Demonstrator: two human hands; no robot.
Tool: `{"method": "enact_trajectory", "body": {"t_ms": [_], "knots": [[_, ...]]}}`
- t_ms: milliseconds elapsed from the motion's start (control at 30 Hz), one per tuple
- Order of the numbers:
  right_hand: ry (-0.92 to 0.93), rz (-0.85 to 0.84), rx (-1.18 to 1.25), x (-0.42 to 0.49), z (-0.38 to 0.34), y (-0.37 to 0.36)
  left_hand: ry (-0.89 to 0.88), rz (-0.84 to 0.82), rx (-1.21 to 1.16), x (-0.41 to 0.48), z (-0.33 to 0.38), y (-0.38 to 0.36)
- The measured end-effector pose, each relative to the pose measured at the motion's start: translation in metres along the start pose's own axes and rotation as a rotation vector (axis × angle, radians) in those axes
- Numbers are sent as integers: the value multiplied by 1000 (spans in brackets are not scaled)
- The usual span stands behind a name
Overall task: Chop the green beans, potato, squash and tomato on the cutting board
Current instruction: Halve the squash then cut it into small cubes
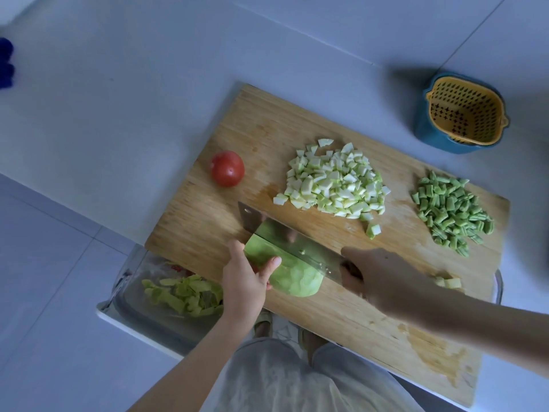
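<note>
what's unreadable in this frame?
Head view:
- Handle of knife: inside right hand.
- Cut depth in squash: the blade covers it.
- What the blue thing is: cut off by the left edge.
- Rest of dish: under board.
- Kind of pale bits: partly behind the right forearm.

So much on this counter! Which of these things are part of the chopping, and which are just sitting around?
In the job: cutting board, knife in the right hand, squash piece held by the left hand, diced squash, chopped green beans, whole tomato.

Lying about: yellow strainer basket in its blue bowl, glass dish of peelings, blue object at the far left edge.
</note>
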State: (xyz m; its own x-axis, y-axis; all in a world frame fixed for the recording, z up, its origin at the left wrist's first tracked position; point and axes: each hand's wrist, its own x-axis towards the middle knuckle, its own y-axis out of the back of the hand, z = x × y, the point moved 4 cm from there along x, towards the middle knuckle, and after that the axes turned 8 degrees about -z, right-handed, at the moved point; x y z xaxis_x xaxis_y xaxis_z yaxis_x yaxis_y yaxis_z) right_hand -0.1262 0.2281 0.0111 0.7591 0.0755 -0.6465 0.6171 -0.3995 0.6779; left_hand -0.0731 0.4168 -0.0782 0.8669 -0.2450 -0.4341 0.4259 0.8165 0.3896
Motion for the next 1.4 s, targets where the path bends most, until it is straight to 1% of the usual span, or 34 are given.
{"method": "enact_trajectory", "body": {"t_ms": [100, 200, 300, 400, 533, 633, 833, 1033, 1200, 1400], "knots": [[41, 102, 44, 0, 5, -31, -7, 0, -25, -3, -2, -1], [56, 140, 62, 0, 11, -42, -20, 1, -21, -4, -1, -2], [74, 155, 73, 0, 12, -40, 5, -3, -75, -4, -2, -1], [114, 148, 73, -2, 7, -30, 72, -27, -148, -4, -4, 2], [129, 191, 60, -20, -2, -9, 119, -42, -185, -2, -7, 4], [115, 171, 20, -33, -12, -5, 123, -19, -169, -2, -8, 3], [26, 96, -50, -41, -15, -10, 91, -7, -140, -2, -9, 2], [-20, 85, -160, -35, -22, -11, 72, -4, -113, 1, -10, 1], [5, 18, -96, -22, -14, 3, 37, 2, -44, 4, -11, 2], [56, 56, -102, -4, -2, -6, 12, 12, -51, 4, -9, 2]]}}
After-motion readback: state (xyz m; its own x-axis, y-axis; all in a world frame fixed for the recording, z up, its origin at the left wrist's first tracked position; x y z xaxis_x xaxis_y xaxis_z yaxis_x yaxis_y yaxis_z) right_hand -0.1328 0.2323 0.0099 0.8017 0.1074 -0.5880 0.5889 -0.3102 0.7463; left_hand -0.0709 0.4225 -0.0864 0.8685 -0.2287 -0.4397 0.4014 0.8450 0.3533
